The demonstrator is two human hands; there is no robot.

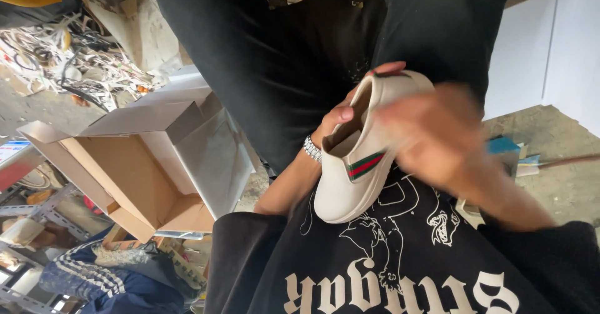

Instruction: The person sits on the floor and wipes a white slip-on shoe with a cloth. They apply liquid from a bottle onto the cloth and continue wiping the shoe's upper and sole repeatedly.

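Shoe (350,176): cream, smooth-sided, thick-soled, with a green-and-red stripe; held over the lap, above the black printed shirt (400,270).
Left hand (340,117): closed on the shoe, fingers hooked inside the opening.
Right hand (434,136): laid against the shoe's side; blurred, so the grip cannot be told.
Risk: a slip is judged possible, the smooth upper being held by one edge.
Box (150,164): open brown cardboard, matte, rectangular, beside the legs.

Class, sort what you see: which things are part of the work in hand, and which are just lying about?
In hand: cream shoe, left hand inside it, blurred right hand on it.

Lying about: open cardboard box, tangled white scraps, striped garment, white boards.
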